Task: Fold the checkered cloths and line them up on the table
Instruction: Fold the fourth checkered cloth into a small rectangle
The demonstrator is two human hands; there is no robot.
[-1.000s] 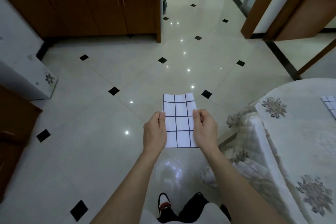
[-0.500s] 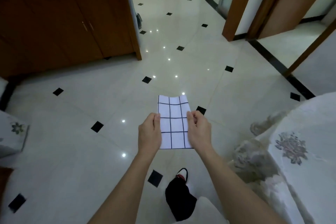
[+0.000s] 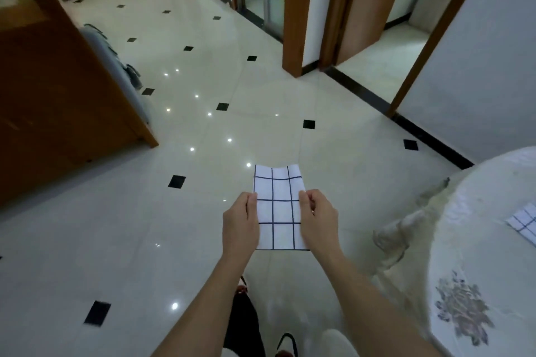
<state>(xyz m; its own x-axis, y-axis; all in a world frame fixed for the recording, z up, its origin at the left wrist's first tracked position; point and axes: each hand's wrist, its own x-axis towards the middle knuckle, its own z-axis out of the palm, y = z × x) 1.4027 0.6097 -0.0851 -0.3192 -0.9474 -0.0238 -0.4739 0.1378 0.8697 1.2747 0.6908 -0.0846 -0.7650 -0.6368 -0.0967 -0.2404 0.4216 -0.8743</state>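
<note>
Pinching with curled fingertips (image 3: pixel 251 197) of left hand (image 3: pixel 240 226) and right hand (image 3: pixel 319 223) the side edges of a folded white cloth with dark grid lines (image 3: pixel 280 211), in the air over the floor (image 3: pixel 145 226). Same grip as before, now turned toward the round floral-covered table (image 3: pixel 478 211) at right: placing next, probably. On it, seemingly another checkered cloth (image 3: pixel 523 223), half out of frame.

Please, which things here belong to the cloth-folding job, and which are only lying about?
Job:
folded cloth, pinched by left hand and right hand
second cloth
table

Only lying about:
wooden cabinet
door frame
</note>
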